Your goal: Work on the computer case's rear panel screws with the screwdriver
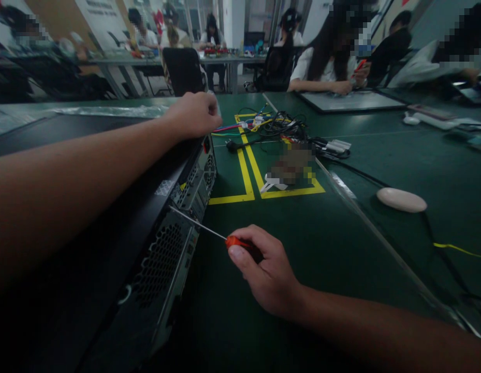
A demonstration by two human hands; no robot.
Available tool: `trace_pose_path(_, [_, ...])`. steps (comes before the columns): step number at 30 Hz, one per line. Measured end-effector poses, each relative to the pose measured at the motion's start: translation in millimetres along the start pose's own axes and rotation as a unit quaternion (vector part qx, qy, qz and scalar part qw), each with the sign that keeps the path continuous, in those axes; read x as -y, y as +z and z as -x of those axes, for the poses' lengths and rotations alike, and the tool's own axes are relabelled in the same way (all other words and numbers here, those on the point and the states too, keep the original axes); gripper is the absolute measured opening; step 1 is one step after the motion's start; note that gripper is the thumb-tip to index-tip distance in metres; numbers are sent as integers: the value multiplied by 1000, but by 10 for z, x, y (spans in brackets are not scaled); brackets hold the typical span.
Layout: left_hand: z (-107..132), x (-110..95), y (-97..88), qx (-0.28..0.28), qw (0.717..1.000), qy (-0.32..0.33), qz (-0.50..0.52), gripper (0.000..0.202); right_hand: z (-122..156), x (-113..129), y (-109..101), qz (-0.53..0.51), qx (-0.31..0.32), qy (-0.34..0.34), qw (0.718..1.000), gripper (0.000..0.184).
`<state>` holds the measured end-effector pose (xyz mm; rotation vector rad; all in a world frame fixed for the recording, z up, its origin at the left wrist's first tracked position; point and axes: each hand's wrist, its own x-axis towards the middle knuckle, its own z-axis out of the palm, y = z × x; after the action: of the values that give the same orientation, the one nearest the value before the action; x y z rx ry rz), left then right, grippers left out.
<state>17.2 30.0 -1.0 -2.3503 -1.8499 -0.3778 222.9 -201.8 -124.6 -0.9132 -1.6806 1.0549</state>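
Observation:
A black desktop computer case [119, 207] lies on its side at the left, with its vented rear panel [162, 259] turned toward the right. My right hand [267, 269] is closed around the red handle of a screwdriver [209, 229]. The screwdriver's thin shaft points left, and its tip meets the rear panel near the upper edge. Over the far rear corner of the case is my left hand [195, 114], its fingers curled inward. Whatever those fingers hold is mostly hidden; something pale and see-through shows beside them.
Tangled cables [282, 124] and a black plug [233, 146] lie beyond the case on the green table [333, 248], near yellow tape lines [246, 173]. A pale oval object [401, 200] rests at the right. Other people sit at the far side and at tables behind.

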Motion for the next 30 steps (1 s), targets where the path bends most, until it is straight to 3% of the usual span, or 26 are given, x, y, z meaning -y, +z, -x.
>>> trace_pose_path(3, [-7, 8, 3, 6, 1000, 2, -4, 33, 6, 1, 7, -16, 12, 4, 1000, 16])
trace_pose_path(6, [2, 10, 8, 2, 1000, 4, -3, 32, 20, -20, 25, -56, 16, 18, 998, 7])
trace_pose_path(10, [28, -8, 3, -2, 1000, 3, 0, 33, 37, -41, 46, -73, 3, 34, 997, 22])
trace_pose_path(30, [22, -2, 13, -1, 1000, 0, 2, 33, 32, 0, 38, -74, 20, 49, 996, 13])
